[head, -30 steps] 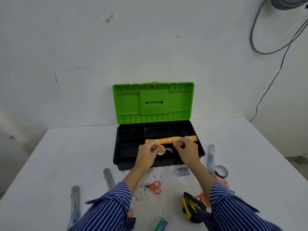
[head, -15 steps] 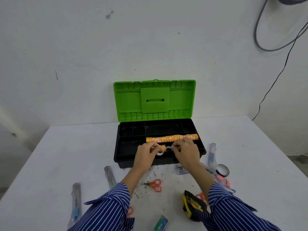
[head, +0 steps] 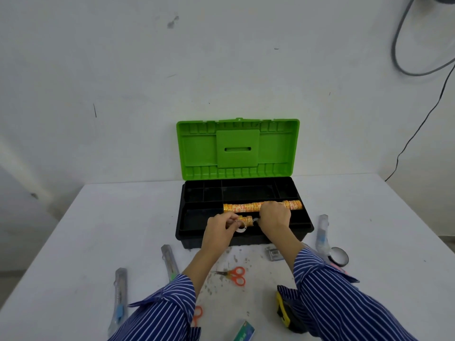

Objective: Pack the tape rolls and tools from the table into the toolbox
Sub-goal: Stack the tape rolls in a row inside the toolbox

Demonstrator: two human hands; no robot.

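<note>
A black toolbox (head: 187, 215) with an upright green lid (head: 237, 148) stands open at the table's far middle. A long stack of orange-patterned tape rolls (head: 242, 207) lies in its tray. Over the tray's front part, my left hand (head: 219, 230) pinches a short stack of small orange tape rolls (head: 246, 221) with a white-cored roll at its near end. My right hand (head: 274, 216) grips the other end of that short stack; its fingertips are partly hidden.
On the white table lie two utility knives (head: 120, 291) (head: 170, 262) at left, orange scissors (head: 234, 274), a small metal box (head: 273, 253), a packaged knife (head: 322, 232), a black tape roll (head: 339, 255), a yellow tape measure (head: 283, 313) and a green packet (head: 243, 332). Cables hang at right.
Both hands have shifted slightly left and down over the tray's front part. The small orange rolls now show between them, held as a short stack.
</note>
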